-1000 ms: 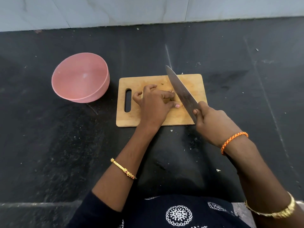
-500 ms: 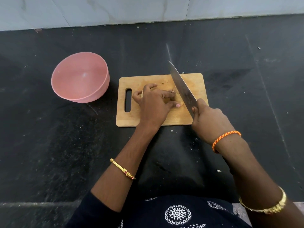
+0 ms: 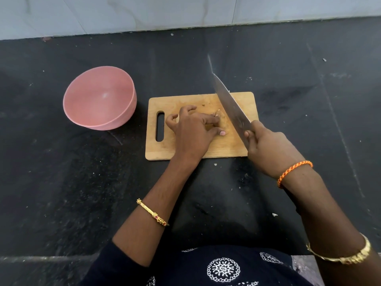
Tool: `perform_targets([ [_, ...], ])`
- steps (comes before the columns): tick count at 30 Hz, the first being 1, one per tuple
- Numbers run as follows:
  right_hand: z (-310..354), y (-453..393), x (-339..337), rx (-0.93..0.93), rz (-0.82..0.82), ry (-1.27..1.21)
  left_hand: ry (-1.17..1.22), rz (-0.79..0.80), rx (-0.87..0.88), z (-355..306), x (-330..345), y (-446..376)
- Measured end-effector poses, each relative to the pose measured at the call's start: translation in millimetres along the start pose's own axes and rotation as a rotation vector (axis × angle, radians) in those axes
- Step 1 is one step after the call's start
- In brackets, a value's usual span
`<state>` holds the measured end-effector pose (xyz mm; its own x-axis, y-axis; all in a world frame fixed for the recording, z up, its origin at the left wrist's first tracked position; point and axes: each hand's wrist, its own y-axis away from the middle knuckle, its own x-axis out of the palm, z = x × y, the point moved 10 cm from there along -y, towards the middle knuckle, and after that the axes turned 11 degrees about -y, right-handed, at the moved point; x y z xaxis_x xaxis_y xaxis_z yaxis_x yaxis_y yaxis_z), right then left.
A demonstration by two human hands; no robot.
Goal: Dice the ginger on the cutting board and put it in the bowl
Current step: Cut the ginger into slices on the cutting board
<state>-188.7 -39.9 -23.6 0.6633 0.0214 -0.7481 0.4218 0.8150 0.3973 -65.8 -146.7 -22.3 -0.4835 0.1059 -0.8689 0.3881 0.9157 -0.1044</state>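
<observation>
On a dark stone counter (image 3: 61, 182), backed by pale tiles (image 3: 144, 13): a wooden cutting board (image 3: 245, 102) with a slot handle (image 3: 160, 126) at its left end, lying flat and square to the wall. At the middle of the board, a piece of ginger (image 3: 222, 120), mostly covered, only its brownish right side showing just beside the blade. Over it, the left hand (image 3: 192, 133), fingers curled down and pinning the ginger to the wood, thumb tip out to the right, little finger lifted toward the slot. To the right, the right hand (image 3: 268, 147), wrapped tight round the handle of a large knife (image 3: 231, 106), handle itself hidden inside the fist, forefinger pressed against the blade's heel. Blade slanted up and away to the left, tip past the board's far edge, cutting edge close against the ginger's right side; whether touching, cannot tell. Well left of the board and apart from it, a pink bowl (image 3: 127, 108), upright, nothing seen inside. Around the wrists: an orange braided band (image 3: 293, 171) and a gold bangle (image 3: 340, 258) on the right, a gold bangle (image 3: 151, 212) on the left. Along the bottom edge, a dark patterned garment (image 3: 223, 269). Scattered over the counter, small pale specks.
</observation>
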Motion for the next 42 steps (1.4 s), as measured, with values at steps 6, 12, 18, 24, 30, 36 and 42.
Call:
perform_targets([
  [6,7.1,1.4,6.8,-0.015,0.000,-0.002,-0.008,0.002,0.013,-1.3,-0.5,-0.3],
  [12,12.2,1.5,10.5,0.004,-0.002,0.044,-0.004,-0.003,0.027,-1.6,-0.3,-1.9],
  [18,15.1,0.7,12.7,0.026,0.015,0.082,-0.020,-0.019,0.050,-2.4,0.7,-2.7],
  [24,4.1,14.7,19.8,0.089,0.089,0.085,-0.026,-0.036,0.028,-0.8,0.2,0.5],
  [30,-26.3,55.5,28.5,0.110,0.143,0.080,-0.010,-0.042,0.007,1.0,1.1,1.7],
  [36,-30.4,88.4,6.6,0.048,0.052,-0.015,0.023,-0.014,-0.019,3.3,3.9,2.6],
  [42,-1.6,44.0,-0.2,-0.025,-0.025,-0.059,0.015,-0.009,-0.037,1.8,0.9,5.8],
])
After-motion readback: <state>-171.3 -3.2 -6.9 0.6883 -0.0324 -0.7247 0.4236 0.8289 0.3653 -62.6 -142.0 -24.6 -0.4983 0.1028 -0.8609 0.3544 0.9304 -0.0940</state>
